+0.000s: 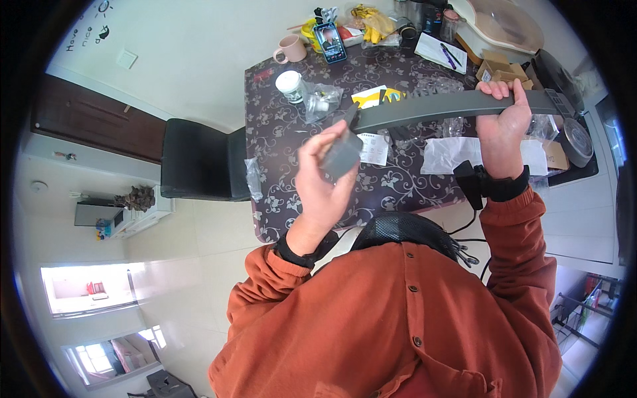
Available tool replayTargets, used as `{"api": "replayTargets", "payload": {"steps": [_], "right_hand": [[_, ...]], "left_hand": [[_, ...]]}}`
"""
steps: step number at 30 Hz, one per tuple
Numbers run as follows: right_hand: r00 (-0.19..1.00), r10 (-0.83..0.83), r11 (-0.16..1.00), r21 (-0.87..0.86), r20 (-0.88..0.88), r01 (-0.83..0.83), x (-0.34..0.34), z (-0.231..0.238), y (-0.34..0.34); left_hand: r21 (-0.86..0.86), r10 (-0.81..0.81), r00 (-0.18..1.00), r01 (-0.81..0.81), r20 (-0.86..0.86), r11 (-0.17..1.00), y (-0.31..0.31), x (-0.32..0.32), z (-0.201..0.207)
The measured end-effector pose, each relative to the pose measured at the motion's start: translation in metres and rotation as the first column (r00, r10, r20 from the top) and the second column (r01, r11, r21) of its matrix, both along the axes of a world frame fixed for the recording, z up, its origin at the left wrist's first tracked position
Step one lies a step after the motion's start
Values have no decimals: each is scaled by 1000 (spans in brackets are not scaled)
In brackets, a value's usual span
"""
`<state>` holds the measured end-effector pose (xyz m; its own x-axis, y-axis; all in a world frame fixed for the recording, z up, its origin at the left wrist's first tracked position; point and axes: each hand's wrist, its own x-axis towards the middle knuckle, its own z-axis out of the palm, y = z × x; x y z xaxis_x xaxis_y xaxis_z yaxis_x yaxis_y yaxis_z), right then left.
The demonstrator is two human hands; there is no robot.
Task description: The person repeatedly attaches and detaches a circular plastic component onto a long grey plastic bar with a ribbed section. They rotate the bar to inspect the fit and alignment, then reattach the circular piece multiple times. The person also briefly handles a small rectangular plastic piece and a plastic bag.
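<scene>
A long, slightly curved grey bar [431, 111] is held up over the patterned table [279, 192], running nearly level from left to right. My right hand [501, 136] grips it near its right end, thumb and fingers round the edges. At the other end my left hand [320, 180] is closed round a grey block-shaped piece [343, 157], slightly blurred. A dark joint-like part sits where block and bar meet; whether they are attached I cannot tell. Beneath the bar lie a printed paper slip [375, 150] and a yellow-and-white packet [371, 97].
On the table stand a white-lidded cup [289, 86], a pink mug [290, 50], a propped phone [330, 43] and a notepad with pens [441, 53]. Clear plastic wrapping [322, 101], a white sheet [451, 156] and an open cardboard box [502, 69] lie about. A black chair [196, 159] stands left.
</scene>
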<state>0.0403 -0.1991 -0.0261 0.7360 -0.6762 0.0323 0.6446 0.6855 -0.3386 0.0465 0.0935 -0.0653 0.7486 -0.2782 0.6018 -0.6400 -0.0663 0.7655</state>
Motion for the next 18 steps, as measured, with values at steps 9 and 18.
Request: {"api": "replayTargets", "payload": {"steps": [9,18], "right_hand": [[988,30,999,-33,151,-25,-4,7,7],[983,34,999,-31,181,-29,-4,13,8]], "left_hand": [[229,40,939,-125,342,965,-2,-2,-3],[330,34,910,-185,414,926,-10,-13,-7]]}}
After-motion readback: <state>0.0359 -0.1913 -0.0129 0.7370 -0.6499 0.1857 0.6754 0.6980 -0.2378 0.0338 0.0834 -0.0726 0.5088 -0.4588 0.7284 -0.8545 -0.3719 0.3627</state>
